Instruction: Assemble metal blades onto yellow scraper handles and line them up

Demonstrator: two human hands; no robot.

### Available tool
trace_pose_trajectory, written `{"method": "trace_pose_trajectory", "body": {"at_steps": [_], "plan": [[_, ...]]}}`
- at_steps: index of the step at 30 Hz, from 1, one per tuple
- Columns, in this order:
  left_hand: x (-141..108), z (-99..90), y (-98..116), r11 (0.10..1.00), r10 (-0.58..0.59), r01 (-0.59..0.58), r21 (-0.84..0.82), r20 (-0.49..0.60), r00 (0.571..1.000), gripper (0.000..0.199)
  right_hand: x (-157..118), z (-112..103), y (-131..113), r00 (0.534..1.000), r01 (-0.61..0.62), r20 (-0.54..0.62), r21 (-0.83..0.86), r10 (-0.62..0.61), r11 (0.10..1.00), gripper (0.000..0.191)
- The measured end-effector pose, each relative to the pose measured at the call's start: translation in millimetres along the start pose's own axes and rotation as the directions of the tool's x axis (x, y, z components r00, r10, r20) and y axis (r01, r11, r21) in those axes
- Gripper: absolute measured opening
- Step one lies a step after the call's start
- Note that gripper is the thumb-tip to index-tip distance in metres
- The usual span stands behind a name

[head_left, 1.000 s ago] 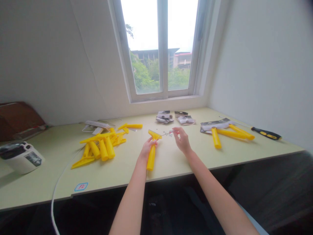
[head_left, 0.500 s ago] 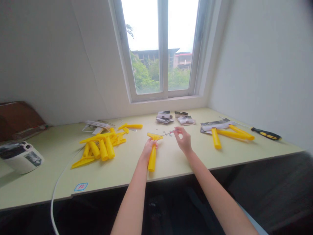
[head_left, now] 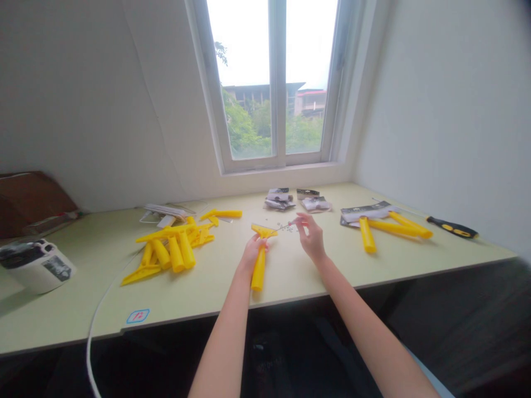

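My left hand (head_left: 252, 253) is shut around a yellow plastic scraper (head_left: 259, 271), just below its wide flat head, with the handle pointing toward me. My right hand (head_left: 311, 237) pinches a thin metal piece (head_left: 289, 223), possibly a screw, whose tip reaches toward the scraper head. It is too small to identify exactly. Several tiny metal screws (head_left: 285, 226) lie on the table between my hands.
On the pale green table (head_left: 199, 287), yellow scraper parts (head_left: 174, 246) lie heaped at left, and more yellow handles (head_left: 367, 234) lie at right. Small packets (head_left: 279, 199) stand ahead. A screwdriver (head_left: 452, 226) is far right; a white appliance (head_left: 35, 268) is far left.
The view has shifted slightly. Both hands remain at the scraper head, with only small movement of my right fingers.
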State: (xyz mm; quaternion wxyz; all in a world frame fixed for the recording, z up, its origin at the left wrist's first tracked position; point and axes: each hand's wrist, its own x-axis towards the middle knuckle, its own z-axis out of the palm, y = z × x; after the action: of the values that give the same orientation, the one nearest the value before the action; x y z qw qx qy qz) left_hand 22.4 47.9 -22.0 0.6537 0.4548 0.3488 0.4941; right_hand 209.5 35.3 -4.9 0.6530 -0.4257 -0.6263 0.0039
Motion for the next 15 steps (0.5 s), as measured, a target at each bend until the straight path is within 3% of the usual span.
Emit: {"method": "trace_pose_trajectory", "body": {"at_steps": [7,15], "plan": [[-0.5,-0.5,-0.1,1.0,0.018,-0.018,0.023,-0.002,1.0,0.025,-1.0,-1.0,1.0,0.999,0.003,-0.04,-0.132,-0.008,0.991,0.019],[-1.5,1.5,1.2,0.998,0.04,-0.04,0.043,0.011,0.999,0.024,-0.5,-1.8,-4.1,1.0,-0.018,-0.011,-0.114,0.017,0.993,0.023]]}}
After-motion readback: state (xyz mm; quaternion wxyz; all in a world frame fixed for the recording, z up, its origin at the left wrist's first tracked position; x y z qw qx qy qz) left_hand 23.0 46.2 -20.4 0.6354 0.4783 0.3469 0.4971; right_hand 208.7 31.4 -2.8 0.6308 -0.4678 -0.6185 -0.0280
